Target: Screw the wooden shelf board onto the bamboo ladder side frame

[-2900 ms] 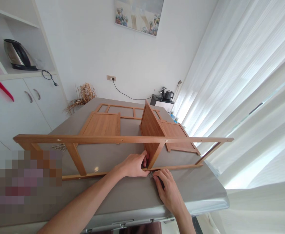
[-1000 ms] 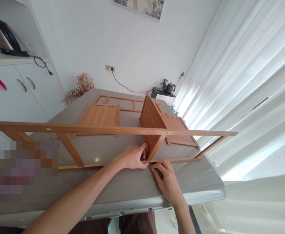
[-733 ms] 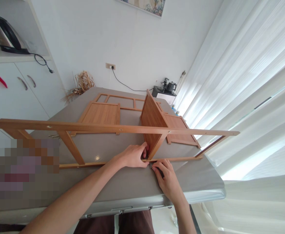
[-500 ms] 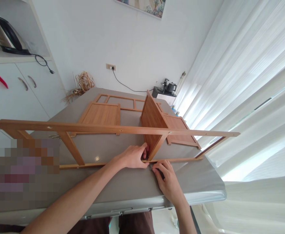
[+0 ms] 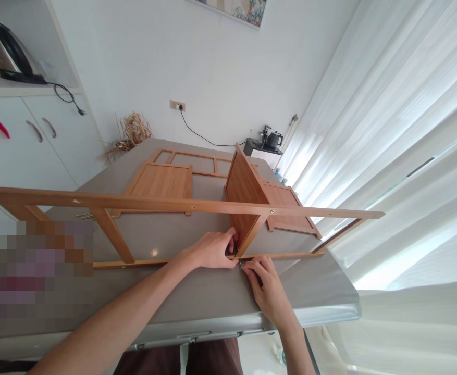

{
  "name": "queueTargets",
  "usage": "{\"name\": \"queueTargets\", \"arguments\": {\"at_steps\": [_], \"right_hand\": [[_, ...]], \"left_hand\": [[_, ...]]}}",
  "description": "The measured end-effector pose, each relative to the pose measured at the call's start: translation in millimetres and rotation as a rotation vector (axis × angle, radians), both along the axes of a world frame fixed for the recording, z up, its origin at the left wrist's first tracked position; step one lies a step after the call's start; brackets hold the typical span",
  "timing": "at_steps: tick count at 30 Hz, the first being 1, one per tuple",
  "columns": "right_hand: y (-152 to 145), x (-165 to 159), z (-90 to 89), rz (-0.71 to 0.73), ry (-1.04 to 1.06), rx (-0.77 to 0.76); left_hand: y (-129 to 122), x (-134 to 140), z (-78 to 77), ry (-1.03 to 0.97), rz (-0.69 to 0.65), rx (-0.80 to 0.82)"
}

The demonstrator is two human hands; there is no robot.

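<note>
A wooden side frame (image 5: pixel 212 206) stands on edge on the grey-covered table, with crossbars between its two long rails. Behind it, an upright wooden shelf panel (image 5: pixel 246 190) meets the frame at a crossbar. My left hand (image 5: pixel 214 251) is closed around the lower rail and the panel's near lower corner, its thumb pressed on the rail. Just to the right, my right hand (image 5: pixel 265 278) pinches a thin bent metal hex key (image 5: pixel 241 265) at the lower rail. Its tip is hidden by the fingers and rail.
Flat on the table (image 5: pixel 197 302) behind the frame lie a wooden panel (image 5: pixel 161 187), another panel (image 5: pixel 291 208) and a ladder-like frame (image 5: pixel 193 161). Small metal pieces (image 5: pixel 85 216) lie at left. White curtains (image 5: pixel 388 156) hang at right.
Both hands keep their places at the joint. The hex key in my right fingers has turned slightly. The view has shifted a little.
</note>
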State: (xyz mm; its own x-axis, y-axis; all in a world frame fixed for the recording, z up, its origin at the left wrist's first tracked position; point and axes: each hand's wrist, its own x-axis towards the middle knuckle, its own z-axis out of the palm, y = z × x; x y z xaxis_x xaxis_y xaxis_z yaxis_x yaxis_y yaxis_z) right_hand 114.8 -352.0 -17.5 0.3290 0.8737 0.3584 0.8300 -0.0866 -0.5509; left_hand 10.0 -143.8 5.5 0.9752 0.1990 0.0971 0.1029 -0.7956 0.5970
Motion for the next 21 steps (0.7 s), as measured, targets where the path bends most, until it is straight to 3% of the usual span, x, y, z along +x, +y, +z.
{"name": "queueTargets", "arguments": {"at_steps": [21], "right_hand": [[1.8,-1.1,-6.8,-0.012,-0.072,0.123]], "left_hand": [[-0.3,-0.1,0.1,-0.002,-0.006,0.019]]}}
